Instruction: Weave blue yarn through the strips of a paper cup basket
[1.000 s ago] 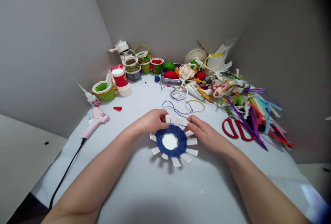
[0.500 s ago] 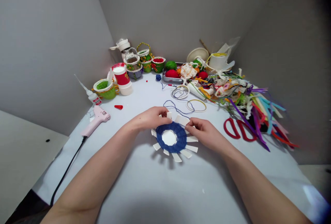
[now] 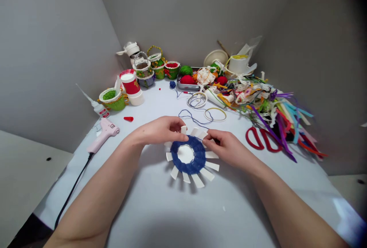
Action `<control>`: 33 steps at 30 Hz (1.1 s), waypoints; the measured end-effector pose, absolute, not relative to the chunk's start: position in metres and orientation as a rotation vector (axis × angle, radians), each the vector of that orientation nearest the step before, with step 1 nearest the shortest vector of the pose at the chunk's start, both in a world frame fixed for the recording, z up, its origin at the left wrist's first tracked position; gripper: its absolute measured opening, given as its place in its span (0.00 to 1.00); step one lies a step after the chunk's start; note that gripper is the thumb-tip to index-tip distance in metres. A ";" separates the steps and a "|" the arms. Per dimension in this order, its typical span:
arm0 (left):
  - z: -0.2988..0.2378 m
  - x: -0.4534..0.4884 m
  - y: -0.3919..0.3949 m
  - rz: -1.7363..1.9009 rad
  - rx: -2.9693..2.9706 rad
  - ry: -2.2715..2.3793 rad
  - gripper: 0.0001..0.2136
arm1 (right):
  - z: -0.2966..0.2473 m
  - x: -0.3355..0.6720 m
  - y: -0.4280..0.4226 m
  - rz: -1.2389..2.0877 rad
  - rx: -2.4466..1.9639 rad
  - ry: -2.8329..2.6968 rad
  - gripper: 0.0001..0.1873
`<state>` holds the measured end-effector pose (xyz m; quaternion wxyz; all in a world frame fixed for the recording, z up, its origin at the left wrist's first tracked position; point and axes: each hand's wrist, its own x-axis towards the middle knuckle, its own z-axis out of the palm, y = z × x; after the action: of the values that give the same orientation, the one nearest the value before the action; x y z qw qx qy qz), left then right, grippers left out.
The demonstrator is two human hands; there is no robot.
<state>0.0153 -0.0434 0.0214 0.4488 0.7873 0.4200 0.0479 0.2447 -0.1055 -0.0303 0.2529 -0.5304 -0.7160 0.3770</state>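
Note:
A white paper cup (image 3: 185, 153), slit into fanned strips, is woven around its round base with a ring of blue yarn (image 3: 175, 162). My left hand (image 3: 166, 128) is closed on its far left edge, thumb on the weave and fingers behind a strip. At the far right edge, my right hand (image 3: 222, 143) pinches the blue yarn beside the strips; its fingertips are partly hidden. From there the loose yarn trails back in loops over the table to a small blue yarn ball (image 3: 172, 84).
A pink glue gun (image 3: 102, 135), a glue bottle (image 3: 100, 109) and a red cap (image 3: 129, 119) lie left. Small baskets (image 3: 114, 102) and a tray of yarn balls (image 3: 189, 86) stand behind. Red-handled scissors (image 3: 262, 139) and heaped ribbons (image 3: 286, 125) lie right.
The cup has tilted a little and its near strips have come closer to me. My left thumb has slid further onto the weave; my right hand stays by the far right strips.

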 end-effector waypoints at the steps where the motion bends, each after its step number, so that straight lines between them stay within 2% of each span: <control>1: 0.025 0.015 -0.046 0.131 1.983 1.055 0.22 | -0.028 0.245 -0.107 0.984 -1.437 -1.992 0.12; 6: 0.026 0.032 -0.066 0.168 2.261 1.086 0.19 | -0.016 0.241 -0.118 0.835 -1.381 -2.203 0.12; 12: 0.015 0.049 -0.073 -0.003 2.371 0.993 0.03 | -0.010 0.239 -0.120 0.875 -1.308 -2.214 0.10; 18: 0.009 0.040 -0.058 0.093 2.194 1.038 0.08 | -0.014 0.250 -0.110 1.068 -1.401 -1.965 0.16; 23: 0.006 0.037 -0.053 0.122 2.133 1.057 0.09 | -0.019 0.261 -0.103 1.019 -1.424 -1.956 0.21; 33: 0.006 0.043 -0.058 0.163 2.234 1.299 0.08 | -0.013 0.257 -0.110 0.886 -1.489 -1.902 0.13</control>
<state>0.0431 -0.0577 0.0058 0.2728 0.8301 0.4826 0.0604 0.2574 -0.1100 -0.0131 0.2805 -0.5555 -0.7096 0.3304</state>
